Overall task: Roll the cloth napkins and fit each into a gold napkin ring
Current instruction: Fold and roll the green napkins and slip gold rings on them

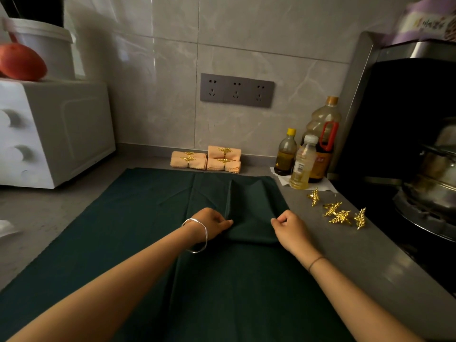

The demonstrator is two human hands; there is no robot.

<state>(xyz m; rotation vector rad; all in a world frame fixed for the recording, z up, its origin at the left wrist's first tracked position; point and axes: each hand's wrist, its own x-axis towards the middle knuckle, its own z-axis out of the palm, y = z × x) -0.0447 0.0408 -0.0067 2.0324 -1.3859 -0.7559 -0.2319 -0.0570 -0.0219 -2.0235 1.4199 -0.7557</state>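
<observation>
- Head view: left grip (pixel 212 223) and right grip (pixel 288 229) pinch the opposite side edges of the folded green napkin (pixel 251 218), at centre on a spread green cloth (pixel 123 230).
- Loose gold napkin rings (pixel 339 215) lie at 3 o'clock on bare bench (pixel 333 245), near the stove (pixel 419 206).
- Ringed peach napkins (pixel 217 159) sit at 12 against the wall; bottles (pixel 303 164) at 1; microwave (pixel 56 134) at 9.

The right hand (pixel 289 230) is hiding its fingertips against the green napkin (pixel 251 213); a purple packet (pixel 427 21) is blurring, running off the top edge.

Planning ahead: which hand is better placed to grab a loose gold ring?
Probably the right hand: it grips the green napkin on the side nearest the loose rings; the left hand holds the far side.
</observation>
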